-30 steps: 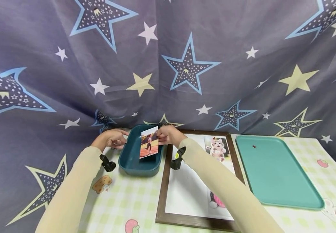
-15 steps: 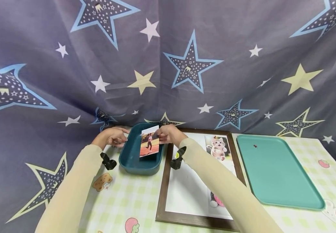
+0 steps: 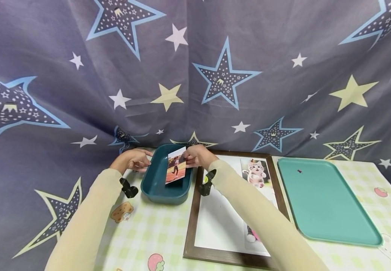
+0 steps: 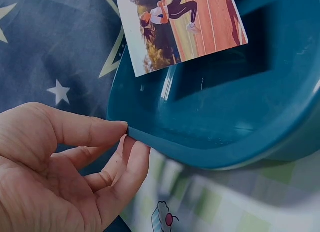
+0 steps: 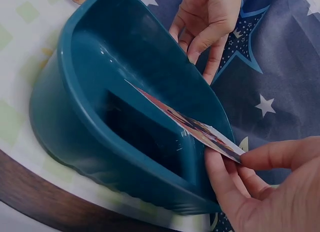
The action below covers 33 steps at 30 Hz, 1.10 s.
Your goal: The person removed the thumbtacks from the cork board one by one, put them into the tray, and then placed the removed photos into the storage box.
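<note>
A deep teal plastic bin (image 3: 155, 184) stands at the back left of the table. My left hand (image 3: 135, 159) pinches its left rim, the thumb on top and curled fingers below in the left wrist view. Over the bin's inside, my right hand (image 3: 195, 156) holds a photo card (image 3: 176, 165) by its edge between thumb and fingers. The photo shows a runner on a red track, and it hangs tilted above the bin's floor (image 5: 120, 81). No other card shows inside the bin.
Right of the bin lies a brown wooden frame (image 3: 191, 226) with a white surface, bearing a kitten picture (image 3: 255, 174) and another picture partly under my right sleeve. A flat green tray (image 3: 331, 207) with a small dark red thing (image 3: 299, 171) lies farther right. A star-patterned curtain (image 3: 216, 124) hangs behind.
Both hands keep their holds on the bin's rim and the photo card. The whole view has shifted slightly; the card hardly moves relative to the bin.
</note>
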{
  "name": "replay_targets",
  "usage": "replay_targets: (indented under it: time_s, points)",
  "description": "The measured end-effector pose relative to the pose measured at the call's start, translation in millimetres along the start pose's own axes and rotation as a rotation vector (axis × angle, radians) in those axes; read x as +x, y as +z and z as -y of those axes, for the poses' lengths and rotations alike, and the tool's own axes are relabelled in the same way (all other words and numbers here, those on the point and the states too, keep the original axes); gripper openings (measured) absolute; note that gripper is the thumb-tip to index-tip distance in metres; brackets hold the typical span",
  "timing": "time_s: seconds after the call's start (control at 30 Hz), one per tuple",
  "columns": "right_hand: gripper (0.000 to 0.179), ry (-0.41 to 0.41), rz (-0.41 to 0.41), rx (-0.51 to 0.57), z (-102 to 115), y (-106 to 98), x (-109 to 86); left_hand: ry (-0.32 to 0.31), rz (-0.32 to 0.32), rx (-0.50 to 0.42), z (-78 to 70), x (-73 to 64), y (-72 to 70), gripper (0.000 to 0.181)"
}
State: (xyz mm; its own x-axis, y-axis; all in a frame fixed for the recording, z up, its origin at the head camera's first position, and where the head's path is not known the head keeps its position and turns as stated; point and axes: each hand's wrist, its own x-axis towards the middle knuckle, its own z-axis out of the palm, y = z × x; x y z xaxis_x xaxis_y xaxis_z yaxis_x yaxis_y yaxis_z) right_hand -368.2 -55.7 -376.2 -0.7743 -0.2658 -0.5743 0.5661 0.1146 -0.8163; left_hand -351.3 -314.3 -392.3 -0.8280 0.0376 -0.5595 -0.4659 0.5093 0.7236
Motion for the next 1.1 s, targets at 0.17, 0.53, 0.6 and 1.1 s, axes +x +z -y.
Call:
replay_targets:
  time_s: [0.17, 0.53, 0.6, 1.1]
  points:
    - [0.045, 0.000, 0.000, 0.003, -1, 4, -1.9, -0.007, 0.012, -0.009, 0.5, 1.2, 0.6, 0.068]
    - [0.058, -0.058, -0.008, -0.026, -7, 10, -1.7, -0.009, 0.014, -0.019, -0.2, -2.7, 1.1, 0.069]
    - [0.065, -0.071, -0.024, -0.029, -8, 10, -1.2, -0.009, 0.011, -0.015, 0.2, -2.2, 1.2, 0.069]
    - [0.082, -0.052, -0.121, -0.085, -7, 16, 15.7, -0.010, -0.001, -0.011, -1.7, -0.4, 0.9, 0.070]
